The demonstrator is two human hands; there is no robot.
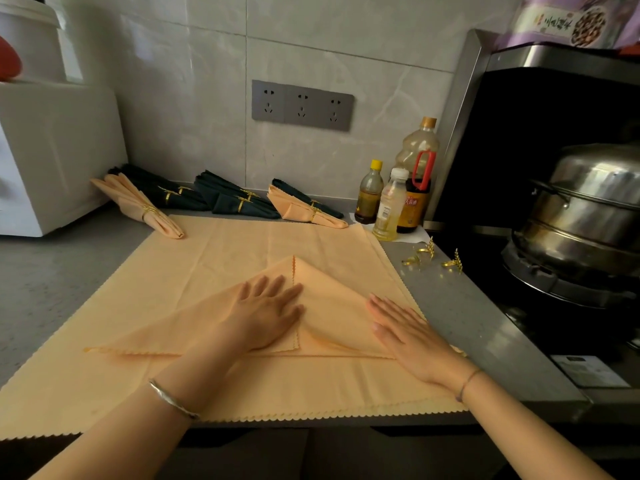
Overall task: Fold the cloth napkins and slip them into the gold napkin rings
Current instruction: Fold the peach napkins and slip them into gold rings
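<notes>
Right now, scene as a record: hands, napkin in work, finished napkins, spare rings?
left hand: flat on the folded napkin
right hand: flat on its right corner
napkin: peach, triangle fold, on a spread peach cloth
finished napkins: peach and dark, ringed, along the wall
spare rings: gold, loose on the counter right of the cloth

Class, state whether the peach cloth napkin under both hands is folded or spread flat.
Folded: the peach cloth napkin forms a layered triangle under the left hand and right hand.
</notes>
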